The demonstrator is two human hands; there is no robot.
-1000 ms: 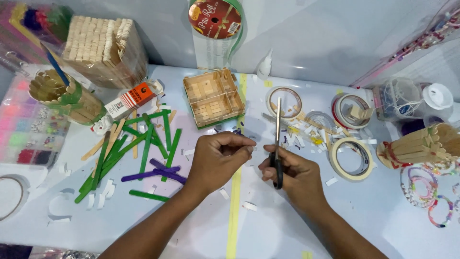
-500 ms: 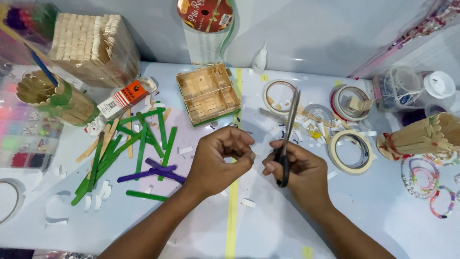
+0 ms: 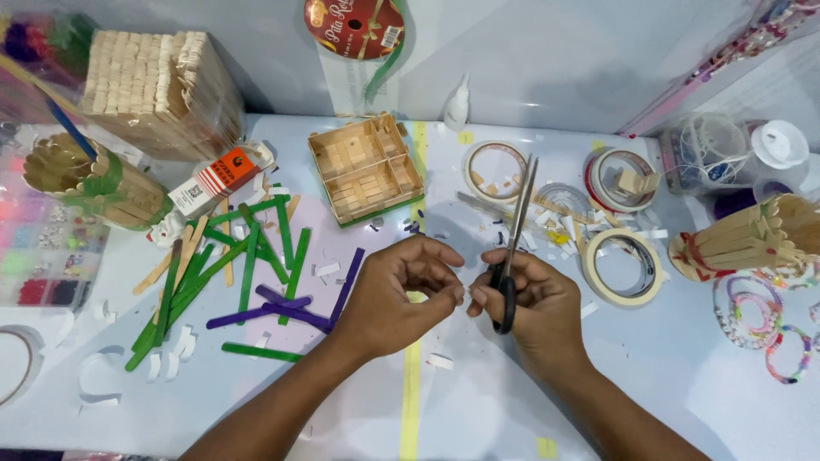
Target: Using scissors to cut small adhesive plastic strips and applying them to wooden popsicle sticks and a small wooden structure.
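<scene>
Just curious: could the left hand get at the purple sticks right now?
Probably yes: the purple sticks lie uncovered just beside the left hand, though its fingers look pinched together.

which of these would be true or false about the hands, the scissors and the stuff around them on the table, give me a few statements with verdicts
1. The right hand holds a pair of scissors with the blades pointing away from the person. True.
2. The left hand grips a green craft stick. False: its fingertips pinch together near the right hand, and the green craft sticks lie apart on the table to its left.
3. A small wooden box with compartments sits beyond the hands. True.
4. The purple craft sticks stand in the stick-built cup. False: they lie flat on the table beside the left hand.
5. A roll of masking tape lies to the right of the right hand. True.
</scene>
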